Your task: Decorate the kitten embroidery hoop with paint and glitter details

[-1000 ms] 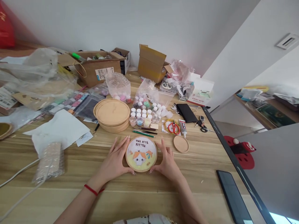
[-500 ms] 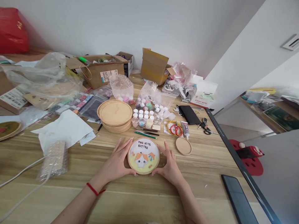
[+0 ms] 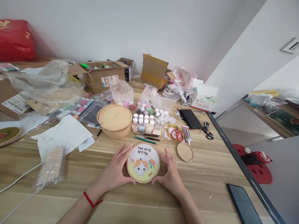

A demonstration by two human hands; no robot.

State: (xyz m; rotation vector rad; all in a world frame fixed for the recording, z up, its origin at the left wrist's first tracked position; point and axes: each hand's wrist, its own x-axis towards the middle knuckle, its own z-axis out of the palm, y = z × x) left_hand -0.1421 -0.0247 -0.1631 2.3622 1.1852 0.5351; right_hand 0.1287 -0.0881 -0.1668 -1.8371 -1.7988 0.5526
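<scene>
A bare left hand (image 3: 114,173) and bare right hand (image 3: 171,176) grasp the left and right sides of a round, wooden-rimmed kitten plaque (image 3: 143,163), centered between them on the wood-grained table (image 3: 137,203), thumbs near, fingertips farther; the circle has no long axis.

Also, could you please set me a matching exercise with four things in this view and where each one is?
Things:
1. Round kitten picture
2. Smartphone
3. Stack of round wooden trays
4. Red cord bracelet

Places:
A. Near the right edge of the table
B. Around the left wrist
C. Between the left hand and the right hand
D. Just left of the white-lidded jars

Right pairs: 1-C, 2-A, 3-D, 4-B
</scene>
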